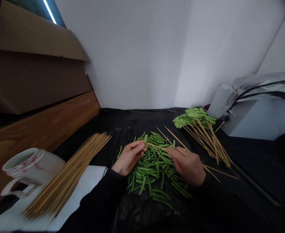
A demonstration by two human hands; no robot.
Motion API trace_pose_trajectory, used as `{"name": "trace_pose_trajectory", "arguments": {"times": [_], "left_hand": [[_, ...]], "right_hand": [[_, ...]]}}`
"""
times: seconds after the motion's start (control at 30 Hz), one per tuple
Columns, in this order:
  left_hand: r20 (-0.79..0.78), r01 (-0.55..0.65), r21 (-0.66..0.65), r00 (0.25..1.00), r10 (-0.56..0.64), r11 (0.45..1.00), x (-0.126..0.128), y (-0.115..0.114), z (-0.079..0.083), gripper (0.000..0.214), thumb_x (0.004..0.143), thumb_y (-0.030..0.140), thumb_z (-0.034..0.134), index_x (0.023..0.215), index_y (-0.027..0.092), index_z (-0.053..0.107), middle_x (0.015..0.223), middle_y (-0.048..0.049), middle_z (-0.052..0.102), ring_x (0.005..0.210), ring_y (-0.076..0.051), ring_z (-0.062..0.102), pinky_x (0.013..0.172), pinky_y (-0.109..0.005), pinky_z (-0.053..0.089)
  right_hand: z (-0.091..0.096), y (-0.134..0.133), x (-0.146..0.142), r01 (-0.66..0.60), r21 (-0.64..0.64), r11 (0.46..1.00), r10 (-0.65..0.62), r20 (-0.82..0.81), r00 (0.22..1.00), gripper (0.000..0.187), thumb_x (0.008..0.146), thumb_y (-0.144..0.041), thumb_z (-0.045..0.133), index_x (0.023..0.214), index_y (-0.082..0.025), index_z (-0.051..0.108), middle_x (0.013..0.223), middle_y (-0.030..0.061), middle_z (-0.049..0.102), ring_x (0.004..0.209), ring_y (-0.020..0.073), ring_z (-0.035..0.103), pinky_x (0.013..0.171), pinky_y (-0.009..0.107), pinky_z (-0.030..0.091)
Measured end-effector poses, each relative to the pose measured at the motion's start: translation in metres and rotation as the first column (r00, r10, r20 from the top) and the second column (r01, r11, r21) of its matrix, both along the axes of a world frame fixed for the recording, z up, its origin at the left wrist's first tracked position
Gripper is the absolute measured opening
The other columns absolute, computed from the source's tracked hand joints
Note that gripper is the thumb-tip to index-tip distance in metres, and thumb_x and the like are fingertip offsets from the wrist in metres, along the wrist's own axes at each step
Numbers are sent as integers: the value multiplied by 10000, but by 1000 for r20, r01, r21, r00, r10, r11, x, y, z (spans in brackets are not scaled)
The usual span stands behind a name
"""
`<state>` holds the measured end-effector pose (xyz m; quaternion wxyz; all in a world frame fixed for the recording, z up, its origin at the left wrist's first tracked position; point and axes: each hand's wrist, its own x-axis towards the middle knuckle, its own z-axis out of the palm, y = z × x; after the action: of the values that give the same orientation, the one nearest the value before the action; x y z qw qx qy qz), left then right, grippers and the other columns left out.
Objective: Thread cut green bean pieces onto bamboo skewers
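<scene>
My left hand pinches a short piece of green bean between thumb and fingers. A thin wooden skewer runs from that piece to my right hand, whose fingers are closed round it. Whether the tip has gone into the bean I cannot tell. Beneath both hands lies a loose heap of cut green beans on black plastic sheeting. Two more skewers lie at the heap's right side, partly hidden behind my right hand.
At back right, several skewers carry a pile of threaded beans. A big bundle of bare skewers rests at left on a white sheet, against a mug. A cardboard box and a grey-white box with cables flank the wall.
</scene>
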<state>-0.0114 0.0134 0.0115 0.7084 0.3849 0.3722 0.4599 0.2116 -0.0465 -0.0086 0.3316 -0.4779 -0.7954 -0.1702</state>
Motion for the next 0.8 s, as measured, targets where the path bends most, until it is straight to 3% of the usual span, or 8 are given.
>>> {"name": "trace_pose_trajectory", "arguments": {"times": [0.47,0.63,0.8], "left_hand": [[-30,-94,22,995,94,995,1,1,-2,292,583,197,840,852,152,734,828,-43,720,728,-94,611,644,-182,446],[-59,-63,42,996,65,997,0,0,-1,292,656,297,795,900,145,743,910,-66,723,771,-99,611,663,-182,452],[-24,-88,-10,996,88,996,0,2,-2,305,616,237,823,896,143,743,904,-60,718,786,-104,621,661,-174,464]], "right_hand": [[-3,2,1,4,-19,1000,-4,5,1000,276,902,-134,441,1100,-184,627,758,22,609,724,132,569,669,239,375],[-3,1,2,17,-16,1000,-17,6,1000,278,906,-137,436,1104,-182,626,769,25,610,739,132,570,676,233,373],[-2,1,1,22,-21,1000,-22,15,1000,276,905,-142,437,1100,-189,626,764,20,603,719,132,562,657,239,363]]}}
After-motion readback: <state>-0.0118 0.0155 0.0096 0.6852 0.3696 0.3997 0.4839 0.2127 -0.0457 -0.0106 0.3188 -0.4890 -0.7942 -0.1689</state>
